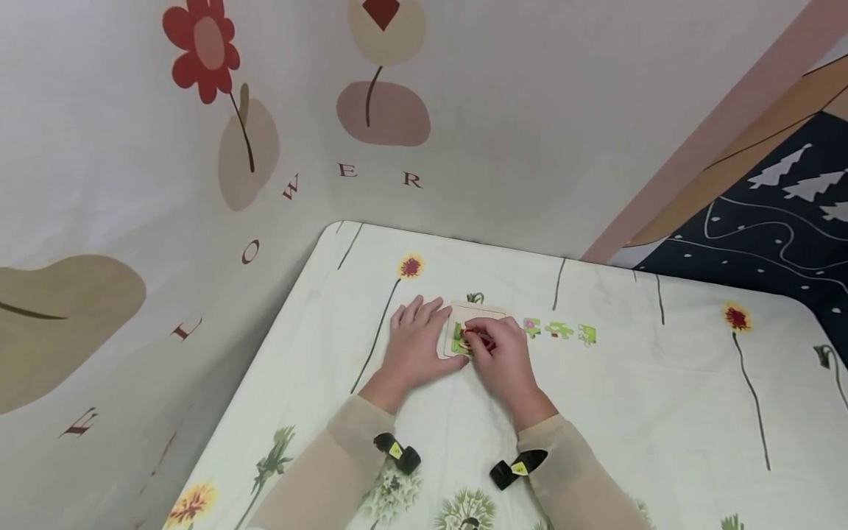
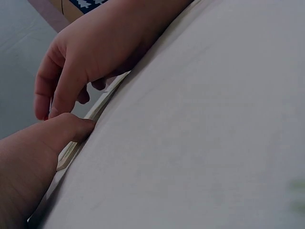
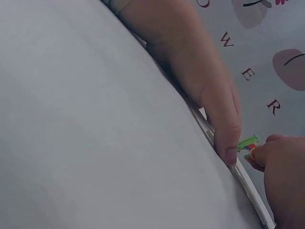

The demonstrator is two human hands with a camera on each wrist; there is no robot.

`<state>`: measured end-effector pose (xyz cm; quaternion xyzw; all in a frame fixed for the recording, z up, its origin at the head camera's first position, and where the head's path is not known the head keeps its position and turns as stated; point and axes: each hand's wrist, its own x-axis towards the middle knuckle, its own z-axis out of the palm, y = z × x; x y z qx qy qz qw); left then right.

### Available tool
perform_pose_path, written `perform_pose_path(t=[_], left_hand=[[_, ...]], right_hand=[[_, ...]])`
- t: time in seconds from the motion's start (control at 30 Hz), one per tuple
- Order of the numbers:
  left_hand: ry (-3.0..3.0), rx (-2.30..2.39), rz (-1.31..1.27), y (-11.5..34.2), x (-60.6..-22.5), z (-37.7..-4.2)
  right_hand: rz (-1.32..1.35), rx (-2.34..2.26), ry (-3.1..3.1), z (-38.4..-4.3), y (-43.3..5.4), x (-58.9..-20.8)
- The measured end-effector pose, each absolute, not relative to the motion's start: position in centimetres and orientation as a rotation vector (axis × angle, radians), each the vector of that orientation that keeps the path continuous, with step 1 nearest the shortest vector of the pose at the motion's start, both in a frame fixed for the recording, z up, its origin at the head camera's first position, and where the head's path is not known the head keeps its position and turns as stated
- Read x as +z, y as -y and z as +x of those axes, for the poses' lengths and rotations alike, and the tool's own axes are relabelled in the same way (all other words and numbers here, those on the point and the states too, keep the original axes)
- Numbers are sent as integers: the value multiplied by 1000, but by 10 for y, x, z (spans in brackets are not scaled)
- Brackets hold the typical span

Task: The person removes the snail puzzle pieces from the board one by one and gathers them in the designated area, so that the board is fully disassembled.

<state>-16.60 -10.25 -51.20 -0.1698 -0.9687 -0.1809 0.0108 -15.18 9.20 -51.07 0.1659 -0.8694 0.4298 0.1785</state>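
Observation:
A small square puzzle board (image 1: 478,306) with a pale wooden frame lies flat on the table, with a green and red picture partly covered by the hands. My left hand (image 1: 417,344) is at its left side, fingers spread and fairly straight, with the thumb along its near edge. Between the thumb and fingertips of my right hand (image 1: 506,362), a jigsaw piece (image 3: 248,143) in green, red and orange is pinched. In the right wrist view it is tilted up over the board; in the head view the right hand hides most of it.
To the right of the board lie three loose green jigsaw pieces (image 1: 559,330) in a row. A white cloth with printed flowers covers the table (image 1: 662,412). Fabric walls (image 1: 503,147) stand close behind and at the left.

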Motion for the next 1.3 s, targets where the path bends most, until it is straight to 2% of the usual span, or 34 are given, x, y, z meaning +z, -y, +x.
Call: perform_pose_path(t=[0.63,1.3], left_hand=[[3046,-561,-516,102,-510,-166],[3068,-554,-506,101,-511,-167]], right_hand=[[383,1207,2442,-146,-107,-509],[226,1097,2513,-135,-155,-512]])
